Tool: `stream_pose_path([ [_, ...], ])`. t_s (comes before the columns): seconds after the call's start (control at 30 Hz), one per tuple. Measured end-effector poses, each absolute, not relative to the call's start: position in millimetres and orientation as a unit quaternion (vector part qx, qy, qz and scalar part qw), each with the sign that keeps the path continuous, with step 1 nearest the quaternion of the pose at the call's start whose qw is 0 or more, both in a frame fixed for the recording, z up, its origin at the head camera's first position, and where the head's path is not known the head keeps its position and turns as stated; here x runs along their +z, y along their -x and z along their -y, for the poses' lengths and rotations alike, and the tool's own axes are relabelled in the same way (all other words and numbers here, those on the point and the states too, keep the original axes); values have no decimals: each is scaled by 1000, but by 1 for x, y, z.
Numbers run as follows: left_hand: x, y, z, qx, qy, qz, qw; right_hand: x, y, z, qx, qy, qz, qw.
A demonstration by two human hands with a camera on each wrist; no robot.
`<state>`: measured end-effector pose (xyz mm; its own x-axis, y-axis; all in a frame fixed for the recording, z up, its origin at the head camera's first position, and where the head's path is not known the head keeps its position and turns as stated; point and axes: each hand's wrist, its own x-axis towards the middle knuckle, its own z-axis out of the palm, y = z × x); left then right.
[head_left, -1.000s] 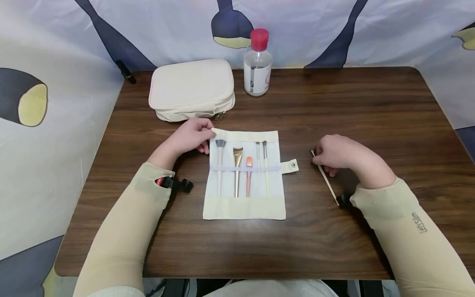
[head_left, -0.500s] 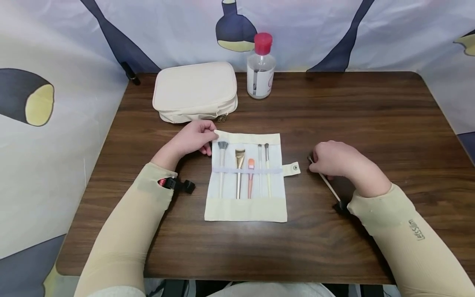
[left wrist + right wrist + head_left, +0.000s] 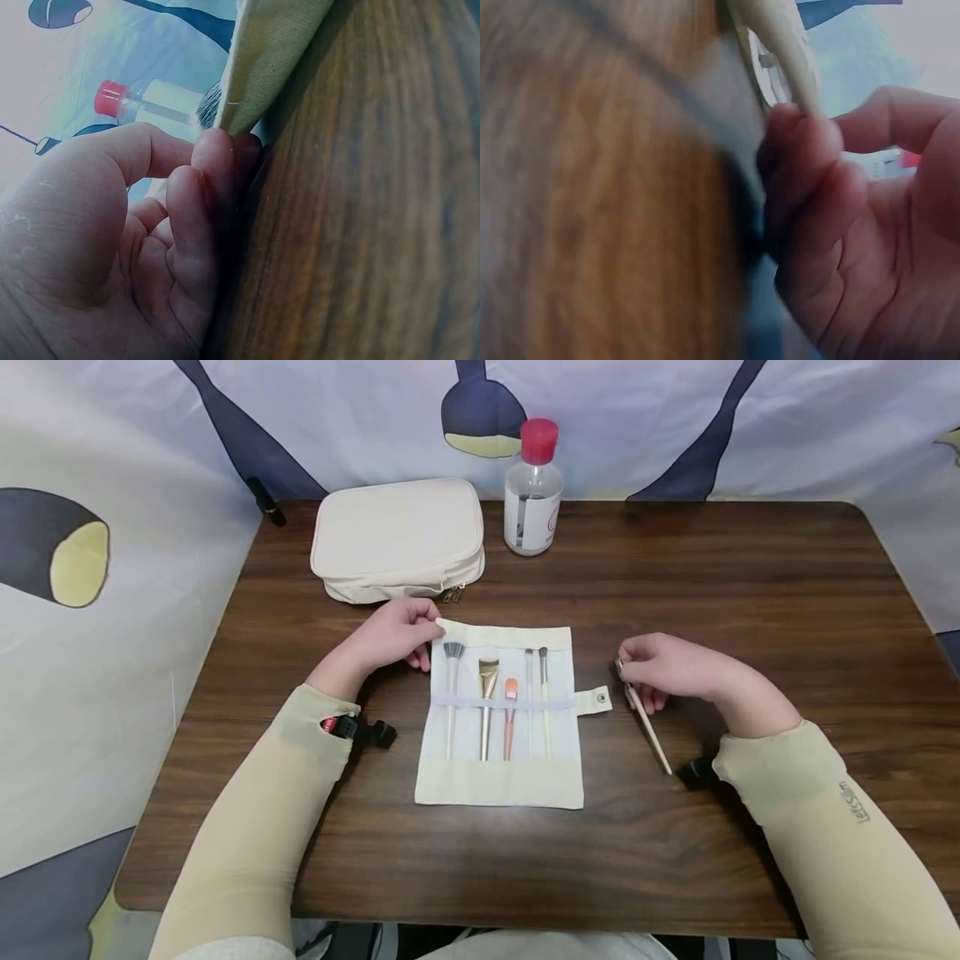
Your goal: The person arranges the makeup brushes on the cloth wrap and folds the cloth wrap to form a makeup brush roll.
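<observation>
A cream cloth brush roll (image 3: 498, 783) lies unfolded, its snap strap (image 3: 594, 701) pointing right. My left hand (image 3: 397, 633) pinches its upper left corner; in the left wrist view thumb and fingertips grip the raised cloth edge (image 3: 274, 64). Under the roll's elastic band sit a grey-bristled brush (image 3: 452, 662), a gold flat brush (image 3: 487, 685), an orange-tipped brush (image 3: 510, 693) and two thin brushes. Right of the strap, my right hand (image 3: 660, 668) pinches a slim pale-handled makeup brush (image 3: 651, 735) near its upper end, the handle slanting down toward me. The fingers cover part of it.
Behind the roll stand a cream zipped case (image 3: 397, 531) and a clear bottle with a red cap (image 3: 534, 497). A small black cylinder (image 3: 266, 502) is at the table's back left corner. A patterned curtain (image 3: 585, 410) borders the table (image 3: 720, 577).
My right hand has shifted slightly left toward the roll with the brush in its fingers. The left hand keeps its hold on the roll's corner.
</observation>
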<state>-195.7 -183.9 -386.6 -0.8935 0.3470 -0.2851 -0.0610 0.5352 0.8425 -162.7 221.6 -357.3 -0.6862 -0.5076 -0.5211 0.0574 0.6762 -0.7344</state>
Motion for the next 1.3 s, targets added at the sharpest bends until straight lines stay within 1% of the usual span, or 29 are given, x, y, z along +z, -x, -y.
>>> stream_pose_path([
  [0.1, -384, 196, 183, 474, -84, -851, 210, -362, 170, -221, -449, 126, -803, 371],
  [0.23, -384, 196, 184, 475, -83, -847, 222, -370, 178, -220, -546, 116, -746, 364],
  [0.37, -384, 195, 185, 476, -88, -848, 218, -375, 184, -212, -606, 103, -712, 340],
  [0.5, -386, 194, 186, 478, -89, -846, 218, -377, 188, -200, -633, 106, -697, 321],
  [0.63, -388, 191, 184, 481, -90, -841, 229, -379, 189, -188, -645, 102, -686, 321],
  [0.8, -386, 192, 183, 486, -93, -840, 222, -381, 191, -176, -648, 77, -691, 310],
  [1.0, -383, 194, 183, 479, -92, -843, 226, -386, 191, -174, -674, 30, -683, 279],
  [1.2, -384, 196, 184, 475, -92, -848, 214, -388, 192, -174, -702, 37, -665, 252],
  [1.3, -385, 196, 183, 475, -90, -848, 219, -388, 190, -174, -701, 33, -669, 245],
])
